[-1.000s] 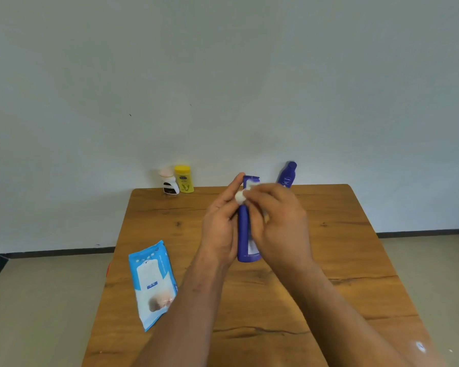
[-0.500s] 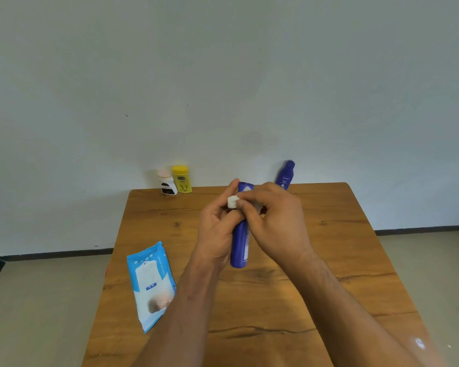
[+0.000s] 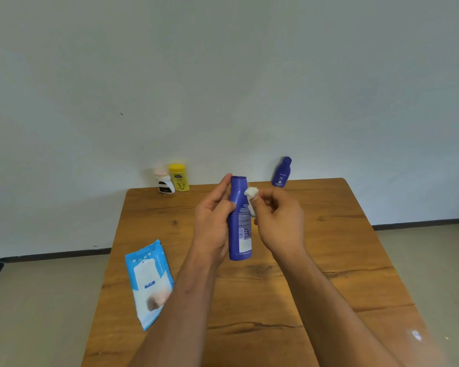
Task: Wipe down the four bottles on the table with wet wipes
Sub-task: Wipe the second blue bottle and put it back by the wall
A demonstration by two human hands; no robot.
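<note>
Blue bottle (image 3: 240, 221) upright, axis 12-to-6, held in left hand (image 3: 212, 221).
I see right hand (image 3: 278, 221) pinching wipe (image 3: 251, 193) at its 3 o'clock.

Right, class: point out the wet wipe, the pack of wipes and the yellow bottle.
wet wipe (image 3: 251, 192), head view, on the bunched white tip.
pack of wipes (image 3: 149, 275), head view, on its white front label.
yellow bottle (image 3: 180, 179), head view, on the middle of its body.

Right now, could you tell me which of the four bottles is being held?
The tall blue bottle in the left hand; the other three stand on the table.
</note>
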